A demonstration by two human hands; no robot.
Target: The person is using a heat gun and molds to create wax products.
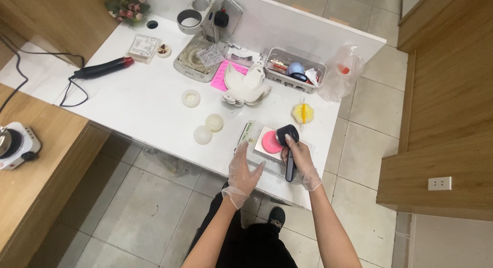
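Note:
My right hand (300, 163), in a clear glove, grips a black heat gun (288, 145) with its nozzle aimed at a pink round disc (270, 142). The disc lies on a small square scale or plate (262, 147) near the white table's front edge. My left hand (241, 170), also gloved, rests open with fingers spread beside the plate's left side, touching the table edge and holding nothing.
Two white balls (208, 129) and a round white candle (191, 98) lie left of the plate. A stack of white petal moulds (247, 83), a pink mould (221, 75), a basket (295, 68), a yellow piece (303, 113), a plastic bag (343, 73) and another heat tool (102, 68) sit farther back.

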